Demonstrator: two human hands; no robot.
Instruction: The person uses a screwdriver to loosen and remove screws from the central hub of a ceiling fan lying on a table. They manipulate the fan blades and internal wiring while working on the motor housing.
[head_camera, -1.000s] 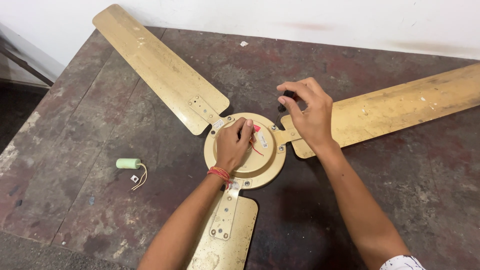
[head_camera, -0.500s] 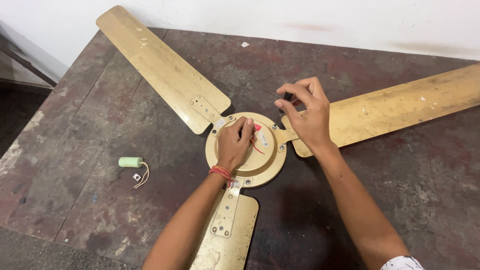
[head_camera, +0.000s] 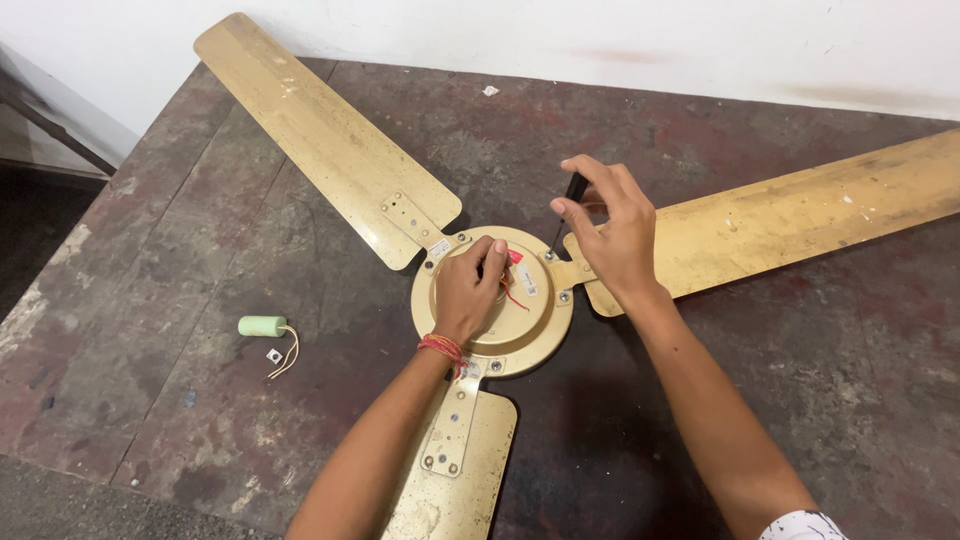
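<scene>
Head view, looking down: we have a gold three-bladed ceiling fan (head_camera: 492, 300) lying flat on the dark, stained bench (head_camera: 200, 250), its motor hub at centre and its blades reaching to the upper left, the right and toward us.

Left hand (head_camera: 470, 290): rests on top of the hub, fingers curled around the red wires (head_camera: 514, 280) at the middle. Grip is closed over the centre; how firmly it pinches the wires we cannot tell.

Right hand (head_camera: 612, 235): closed around the black handle of a screwdriver (head_camera: 566, 205), which stands nearly upright with its tip at a screw where the right blade's bracket meets the hub rim.

Change against the two earlier frames: one second ago the right hand lay lower, over the blade root, with the tool mostly hidden beneath the fingers. Now the hand has lifted and the shaft stands clear, tip planted on the bracket screw. The left hand has not shifted on the hub. The whole scene sits slightly lower in the picture, which we put down to head motion, not to the fan moving.

Reading: we judge the driver is now seated on that blade screw while the other hand steadies the hub, so work on the right blade's fastening is under way.

Elsewhere: a small green cylindrical capacitor (head_camera: 262, 326) with pale leads lies on the bench well to the left, untouched.
</scene>
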